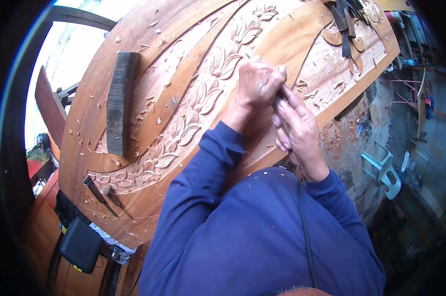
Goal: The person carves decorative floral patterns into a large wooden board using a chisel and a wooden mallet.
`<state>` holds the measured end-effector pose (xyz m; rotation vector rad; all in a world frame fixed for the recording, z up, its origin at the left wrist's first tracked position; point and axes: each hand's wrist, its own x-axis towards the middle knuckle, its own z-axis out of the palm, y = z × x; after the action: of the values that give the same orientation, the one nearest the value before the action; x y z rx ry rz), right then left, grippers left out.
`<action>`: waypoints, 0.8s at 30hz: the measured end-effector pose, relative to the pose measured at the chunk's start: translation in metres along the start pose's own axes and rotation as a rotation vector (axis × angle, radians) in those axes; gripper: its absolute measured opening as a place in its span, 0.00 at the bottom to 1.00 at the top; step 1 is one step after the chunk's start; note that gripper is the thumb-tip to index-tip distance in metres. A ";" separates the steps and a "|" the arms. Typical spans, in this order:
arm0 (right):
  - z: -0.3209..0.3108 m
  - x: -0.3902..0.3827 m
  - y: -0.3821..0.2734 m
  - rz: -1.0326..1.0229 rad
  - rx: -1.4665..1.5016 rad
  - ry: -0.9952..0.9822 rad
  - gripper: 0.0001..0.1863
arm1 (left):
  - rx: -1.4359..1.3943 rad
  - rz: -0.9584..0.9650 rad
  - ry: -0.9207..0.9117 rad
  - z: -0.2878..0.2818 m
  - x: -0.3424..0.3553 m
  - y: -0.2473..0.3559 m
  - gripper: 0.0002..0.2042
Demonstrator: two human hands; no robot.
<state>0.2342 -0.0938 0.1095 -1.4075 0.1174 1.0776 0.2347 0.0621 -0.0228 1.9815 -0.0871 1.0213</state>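
A large wooden panel (77, 143) carries a raised band of carved leaves and flowers (201, 96). My left hand (260, 84) is closed and rests by the carved band, on the near side of the leaves. Close by on its right, my right hand (299, 130) wraps round a slim dark tool, probably a carving chisel (281, 94). The tool passes between both hands, and my left fingers seem to grip its front part. Its tip is mostly hidden by my left hand. Curled wood shavings (309, 94) lie around the hands.
A dark wooden block (120, 103) lies on the panel's left part. Two carving tools (95, 190) rest near its lower left edge, and several more (346, 29) are heaped at the far right. Beyond the panel are a black case (81, 245) and a pale green plastic chair (383, 170).
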 end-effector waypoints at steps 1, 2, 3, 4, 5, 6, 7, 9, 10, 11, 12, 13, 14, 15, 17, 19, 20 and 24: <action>0.002 0.001 -0.003 0.004 -0.002 0.002 0.27 | 0.021 -0.025 0.019 0.001 0.002 0.000 0.07; 0.005 0.003 -0.010 0.007 0.000 0.012 0.27 | 0.048 -0.004 0.038 0.002 0.005 -0.001 0.07; 0.007 0.005 -0.014 0.009 0.001 0.021 0.26 | 0.075 0.014 0.058 0.004 0.008 -0.001 0.07; 0.006 0.004 -0.013 0.003 0.000 0.020 0.26 | 0.075 0.021 0.060 0.003 0.008 -0.002 0.07; 0.004 0.002 -0.008 0.004 -0.018 0.013 0.27 | 0.038 0.001 0.037 0.001 0.006 0.000 0.07; 0.002 0.001 -0.007 0.005 -0.036 0.007 0.27 | 0.001 -0.018 0.013 0.001 0.006 0.000 0.07; 0.002 -0.001 -0.007 0.018 -0.022 0.006 0.26 | 0.021 -0.024 0.034 0.002 0.004 0.005 0.08; 0.004 0.003 -0.015 0.023 -0.013 0.005 0.26 | 0.035 -0.042 0.028 0.000 0.008 0.004 0.08; 0.005 0.006 -0.018 0.016 -0.002 0.001 0.26 | 0.051 -0.049 0.023 0.000 0.011 0.002 0.08; 0.006 0.004 -0.015 0.025 -0.006 0.025 0.26 | 0.061 -0.044 0.053 0.003 0.009 0.003 0.10; 0.006 0.002 -0.015 0.027 -0.009 0.027 0.26 | 0.059 -0.047 0.054 0.003 0.008 0.003 0.10; 0.006 0.001 -0.014 0.036 -0.004 0.026 0.26 | 0.047 -0.058 0.044 0.003 0.006 0.003 0.12; 0.006 0.001 -0.013 0.045 0.000 0.025 0.26 | 0.035 -0.069 0.034 0.003 0.005 0.004 0.14; 0.007 0.003 -0.012 0.042 0.006 0.039 0.25 | 0.015 -0.138 0.039 0.004 0.004 0.004 0.17; 0.006 0.005 -0.011 0.029 -0.003 0.044 0.25 | -0.011 -0.173 0.042 0.006 0.004 0.003 0.17; 0.006 0.007 -0.009 0.011 -0.014 0.045 0.25 | -0.035 -0.202 0.048 0.005 0.005 0.001 0.17; 0.008 0.008 -0.009 0.002 0.005 0.052 0.25 | -0.039 -0.195 0.023 0.004 0.006 0.000 0.17; 0.011 0.011 -0.001 -0.024 0.109 0.036 0.25 | -0.072 -0.164 -0.022 -0.002 0.015 -0.001 0.16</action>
<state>0.2357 -0.0785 0.1060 -1.3276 0.1821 1.0117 0.2432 0.0686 -0.0126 1.9003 0.0263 0.8791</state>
